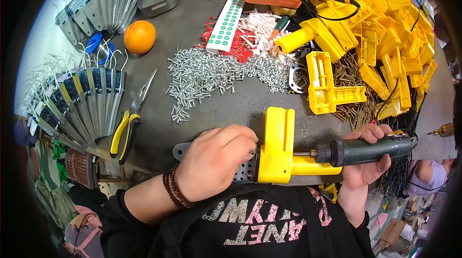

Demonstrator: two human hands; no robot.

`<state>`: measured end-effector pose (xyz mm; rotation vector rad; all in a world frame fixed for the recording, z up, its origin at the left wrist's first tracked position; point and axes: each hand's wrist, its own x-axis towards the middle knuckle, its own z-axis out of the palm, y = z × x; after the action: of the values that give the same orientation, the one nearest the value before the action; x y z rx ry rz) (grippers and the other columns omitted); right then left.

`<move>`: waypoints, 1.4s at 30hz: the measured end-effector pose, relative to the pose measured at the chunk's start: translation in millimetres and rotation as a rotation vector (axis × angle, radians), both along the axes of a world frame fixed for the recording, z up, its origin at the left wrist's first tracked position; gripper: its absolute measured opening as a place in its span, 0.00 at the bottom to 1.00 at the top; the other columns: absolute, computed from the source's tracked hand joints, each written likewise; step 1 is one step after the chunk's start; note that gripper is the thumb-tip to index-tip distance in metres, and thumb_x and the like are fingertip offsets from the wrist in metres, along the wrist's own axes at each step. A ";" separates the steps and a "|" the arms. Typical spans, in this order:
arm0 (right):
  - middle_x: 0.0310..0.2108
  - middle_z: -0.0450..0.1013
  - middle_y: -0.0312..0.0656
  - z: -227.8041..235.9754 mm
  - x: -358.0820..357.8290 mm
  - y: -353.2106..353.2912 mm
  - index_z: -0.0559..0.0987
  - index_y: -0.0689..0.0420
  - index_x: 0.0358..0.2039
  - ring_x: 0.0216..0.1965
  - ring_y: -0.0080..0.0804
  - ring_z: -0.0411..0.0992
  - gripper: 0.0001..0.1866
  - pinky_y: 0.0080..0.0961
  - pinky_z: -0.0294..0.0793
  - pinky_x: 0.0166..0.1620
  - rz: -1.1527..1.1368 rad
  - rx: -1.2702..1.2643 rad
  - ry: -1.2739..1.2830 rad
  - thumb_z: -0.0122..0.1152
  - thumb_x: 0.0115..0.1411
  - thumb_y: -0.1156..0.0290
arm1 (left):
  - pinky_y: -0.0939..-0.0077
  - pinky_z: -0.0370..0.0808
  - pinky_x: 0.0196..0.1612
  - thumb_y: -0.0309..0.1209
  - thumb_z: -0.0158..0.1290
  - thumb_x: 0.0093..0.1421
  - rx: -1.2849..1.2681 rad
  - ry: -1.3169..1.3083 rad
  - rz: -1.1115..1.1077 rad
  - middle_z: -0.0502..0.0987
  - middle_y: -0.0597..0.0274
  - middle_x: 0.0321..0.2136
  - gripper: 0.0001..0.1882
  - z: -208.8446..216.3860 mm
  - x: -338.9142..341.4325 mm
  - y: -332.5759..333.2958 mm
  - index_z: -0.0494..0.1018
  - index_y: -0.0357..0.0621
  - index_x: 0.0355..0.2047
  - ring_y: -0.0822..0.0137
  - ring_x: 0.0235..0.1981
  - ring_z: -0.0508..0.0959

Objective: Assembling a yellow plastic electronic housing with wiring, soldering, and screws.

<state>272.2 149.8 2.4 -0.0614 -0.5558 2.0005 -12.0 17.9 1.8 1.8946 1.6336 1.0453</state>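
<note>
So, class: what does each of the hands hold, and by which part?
The right hand grips the dark electric screwdriver around its body. The left hand presses on the perforated metal end of the yellow tool housing.

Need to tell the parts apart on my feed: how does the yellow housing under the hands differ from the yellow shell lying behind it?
The yellow housing is closed, with a perforated metal plate at one end, and is pinned by the left hand while the right hand presses a dark electric screwdriver into it. The yellow shell lies free and open, its inner ribs showing, with no metal fitted. Both are the same yellow plastic, L-shaped.
</note>
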 end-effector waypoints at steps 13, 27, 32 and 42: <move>0.40 0.66 0.26 -10.7 -6.6 3.3 0.72 0.43 0.51 0.44 0.22 0.66 0.32 0.36 0.56 0.63 0.016 -0.028 0.094 0.72 0.45 0.79 | 0.64 0.77 0.38 0.15 0.57 0.45 0.200 -0.046 -0.028 0.79 0.55 0.35 0.10 -13.3 -3.1 3.6 0.74 0.38 0.30 0.53 0.34 0.80; 0.43 0.63 0.29 -7.5 2.7 4.3 0.68 0.44 0.57 0.45 0.24 0.65 0.36 0.41 0.57 0.64 0.013 0.083 0.027 0.71 0.49 0.78 | 0.55 0.69 0.51 0.27 0.62 0.52 -0.111 0.728 0.843 0.72 0.47 0.48 0.17 0.5 -76.2 -115.5 0.70 0.38 0.41 0.45 0.48 0.71; 0.43 0.63 0.30 -8.7 -0.5 6.8 0.68 0.44 0.57 0.45 0.24 0.65 0.36 0.41 0.57 0.65 0.015 0.071 0.035 0.72 0.49 0.78 | 0.59 0.69 0.53 0.25 0.60 0.53 0.129 0.612 0.909 0.74 0.44 0.47 0.12 7.8 -83.5 -125.3 0.71 0.34 0.37 0.45 0.49 0.74; 0.43 0.63 0.31 -9.7 1.1 2.8 0.67 0.43 0.58 0.47 0.24 0.64 0.36 0.40 0.57 0.65 0.002 0.135 -0.013 0.72 0.49 0.74 | 0.57 0.78 0.51 0.46 0.65 0.54 0.574 -0.213 0.378 0.61 0.42 0.60 0.24 87.4 -78.6 -87.6 0.68 0.41 0.34 0.46 0.55 0.73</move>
<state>273.3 152.6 -7.2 0.0086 -0.6974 1.9607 -90.5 -69.7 89.2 1.7305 1.7253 1.9753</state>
